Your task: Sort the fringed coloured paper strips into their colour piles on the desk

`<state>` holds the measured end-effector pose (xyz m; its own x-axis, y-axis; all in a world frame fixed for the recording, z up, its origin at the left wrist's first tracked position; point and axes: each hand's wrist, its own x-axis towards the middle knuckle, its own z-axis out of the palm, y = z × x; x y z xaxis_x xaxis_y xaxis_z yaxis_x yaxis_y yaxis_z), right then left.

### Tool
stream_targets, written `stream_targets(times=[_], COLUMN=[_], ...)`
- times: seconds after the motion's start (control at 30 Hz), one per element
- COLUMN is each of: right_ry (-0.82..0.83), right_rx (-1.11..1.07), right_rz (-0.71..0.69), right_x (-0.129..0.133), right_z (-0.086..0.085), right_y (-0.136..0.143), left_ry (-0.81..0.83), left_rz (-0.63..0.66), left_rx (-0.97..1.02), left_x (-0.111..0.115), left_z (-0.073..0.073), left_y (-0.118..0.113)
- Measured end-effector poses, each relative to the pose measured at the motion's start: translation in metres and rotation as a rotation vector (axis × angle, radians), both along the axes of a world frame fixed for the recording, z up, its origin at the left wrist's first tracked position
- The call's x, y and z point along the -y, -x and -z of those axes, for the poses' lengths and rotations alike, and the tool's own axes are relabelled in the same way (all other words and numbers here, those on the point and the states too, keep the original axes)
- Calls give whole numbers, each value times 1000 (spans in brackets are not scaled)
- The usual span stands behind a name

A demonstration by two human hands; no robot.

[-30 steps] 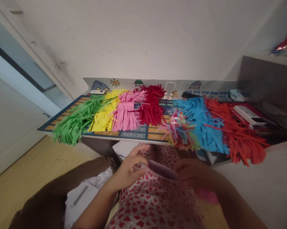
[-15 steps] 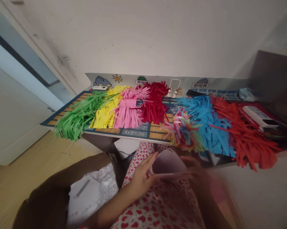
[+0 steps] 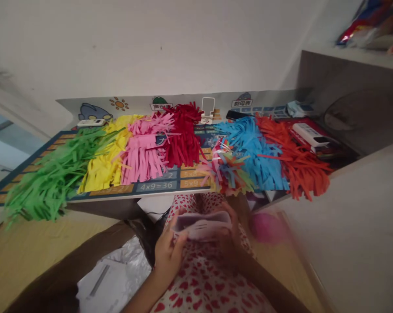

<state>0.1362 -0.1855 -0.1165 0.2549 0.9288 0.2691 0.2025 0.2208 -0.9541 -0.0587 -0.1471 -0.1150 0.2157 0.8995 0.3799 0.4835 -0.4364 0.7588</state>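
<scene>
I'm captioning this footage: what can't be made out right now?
In the head view:
- Pale item between the left hand and right hand: blur obscures its markings.
- Pink object: too blurred to identify.
- Brown container: bottom edge cuts it off.
- Items upper right: right edge cuts them off.

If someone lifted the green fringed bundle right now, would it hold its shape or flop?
The green fringed bundle would probably flop, since its strips droop past the desk's near edge. It is likely light for its size, as the strips look thin and papery. Its splayed ends might catch the yellow fringe, which some of them overlap.
</scene>
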Motion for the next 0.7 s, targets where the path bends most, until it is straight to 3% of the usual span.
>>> stream_targets(times=[0.1,0.27,0.43,0.7], right_ry=[-43,-149,-391,-375], right_rx=[-116,-236,-257,-296], right_rz=[-7,103,-42,54], right_x=[-5,-12,-19,-24], right_z=[9,27,29,32], right_y=[8,16,19,14], left_ry=[47,105,125,83], left_rz=[-66,-126,-225,-199], left_rx=[27,81,109,-2], left_x=[-4,-5,-8,-4], left_z=[3,2,-4,2], left_y=[0,1,0,11])
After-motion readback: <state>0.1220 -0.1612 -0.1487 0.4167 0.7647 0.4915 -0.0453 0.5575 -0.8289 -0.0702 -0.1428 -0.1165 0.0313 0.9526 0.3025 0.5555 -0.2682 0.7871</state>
